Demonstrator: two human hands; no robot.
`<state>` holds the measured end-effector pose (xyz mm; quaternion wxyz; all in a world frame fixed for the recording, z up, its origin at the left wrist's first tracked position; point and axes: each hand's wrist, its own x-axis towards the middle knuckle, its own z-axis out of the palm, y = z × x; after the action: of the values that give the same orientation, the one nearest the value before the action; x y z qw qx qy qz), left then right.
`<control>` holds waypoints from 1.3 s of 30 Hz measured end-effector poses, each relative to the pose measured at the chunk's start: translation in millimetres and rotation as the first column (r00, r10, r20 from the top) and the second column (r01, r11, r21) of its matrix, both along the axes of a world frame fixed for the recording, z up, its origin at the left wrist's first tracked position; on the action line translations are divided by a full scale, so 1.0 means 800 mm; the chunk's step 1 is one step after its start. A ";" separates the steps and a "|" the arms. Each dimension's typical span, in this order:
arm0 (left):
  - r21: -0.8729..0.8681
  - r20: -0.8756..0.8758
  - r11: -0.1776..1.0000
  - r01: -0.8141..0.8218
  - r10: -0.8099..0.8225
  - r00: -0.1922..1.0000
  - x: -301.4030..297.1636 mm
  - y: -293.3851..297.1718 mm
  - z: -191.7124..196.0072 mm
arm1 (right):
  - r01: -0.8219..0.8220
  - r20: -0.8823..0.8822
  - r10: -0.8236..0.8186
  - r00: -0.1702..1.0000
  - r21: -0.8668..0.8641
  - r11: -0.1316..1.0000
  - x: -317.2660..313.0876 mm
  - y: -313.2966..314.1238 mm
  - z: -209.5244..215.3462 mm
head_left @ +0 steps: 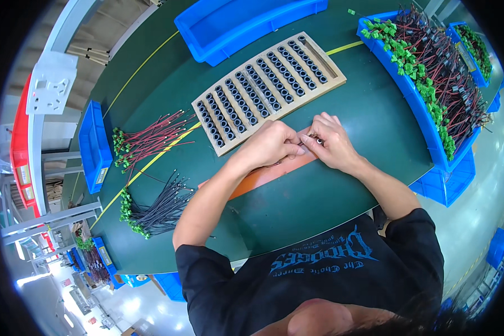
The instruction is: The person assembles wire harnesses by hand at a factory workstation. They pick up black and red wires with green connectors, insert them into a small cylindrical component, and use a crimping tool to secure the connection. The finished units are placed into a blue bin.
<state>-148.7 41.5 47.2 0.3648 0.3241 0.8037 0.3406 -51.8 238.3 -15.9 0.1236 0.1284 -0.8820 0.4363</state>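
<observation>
Both hands meet over an orange strip (263, 178) lying on the green table. My left hand (275, 144) is closed in a pinch, thumb against the fingers; a bit of thin dark wire shows beneath it, but what the fingertips hold is hidden. Beside it, almost touching, my right hand (335, 143) curls round a small dark round part (320, 141) with a pale centre, held near the thumb. Just beyond the hands lies a wooden tray (335, 68) with rows of black round parts that look hollow.
Red wires (157, 134) and black wires (165, 204) with green connectors lie in bundles at left. A blue bin (414, 106) heaped with wired parts stands at right. Another blue bin (229, 31) sits at the back, a small one (95, 145) at far left.
</observation>
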 end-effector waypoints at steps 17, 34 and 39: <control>0.293 -0.597 0.927 -0.234 0.368 0.713 0.090 -0.116 -0.017 | -0.083 0.056 0.084 0.995 -0.015 0.996 -0.018 0.014 0.006; 0.613 -0.519 0.706 -0.354 0.698 0.494 0.120 -0.122 -0.073 | -0.383 0.056 0.598 0.800 0.814 0.436 -0.063 -0.123 0.110; 0.533 -0.614 0.808 -0.253 0.575 0.542 0.126 -0.134 -0.074 | -0.598 0.247 0.764 0.597 0.772 0.217 -0.092 -0.125 0.134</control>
<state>-47.9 -65.5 -11.9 -0.1651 0.2950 0.8509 0.4021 -125.3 138.6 91.7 -0.0709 0.5826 -0.8095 -0.0125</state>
